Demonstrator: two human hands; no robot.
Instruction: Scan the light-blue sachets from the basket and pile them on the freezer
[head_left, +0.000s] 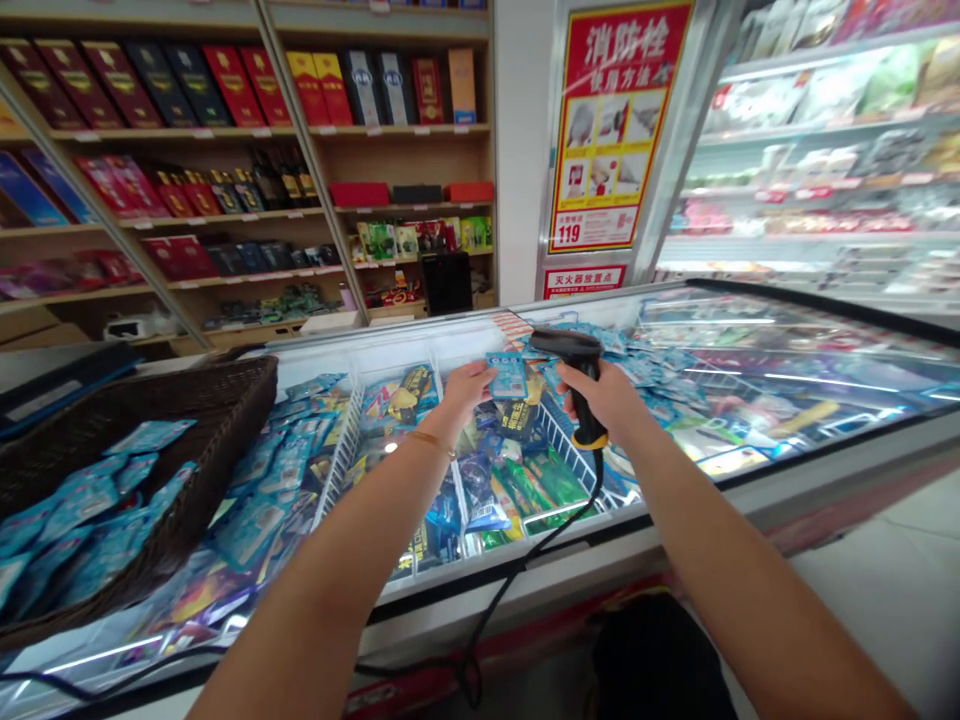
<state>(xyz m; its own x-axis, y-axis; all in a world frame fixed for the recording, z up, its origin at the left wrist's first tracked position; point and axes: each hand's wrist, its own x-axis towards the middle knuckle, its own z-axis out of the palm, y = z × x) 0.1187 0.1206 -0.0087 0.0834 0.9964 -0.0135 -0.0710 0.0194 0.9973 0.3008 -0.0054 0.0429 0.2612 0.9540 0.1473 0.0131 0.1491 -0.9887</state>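
Observation:
My left hand (466,388) pinches a small light-blue packet (507,375) by its left edge, above the open part of a chest freezer. To its right, my right hand (604,395) is wrapped round the handle of a black barcode scanner (574,347) with a yellow-orange base. The scanner's head points left, over the packet. A black cable (555,535) runs from the handle down over the freezer's front edge. Below both hands lie colourful frozen packages (487,490) in white wire baskets. Whether the scanner's trigger is pressed, I cannot tell.
A dark wicker basket (247,410) with several blue packets stands at the left. More blue packets (281,475) lie beside it, and others (660,365) are heaped on the right. Shelves of boxes (210,130) and a red fire-hydrant sign (619,130) stand behind the freezer.

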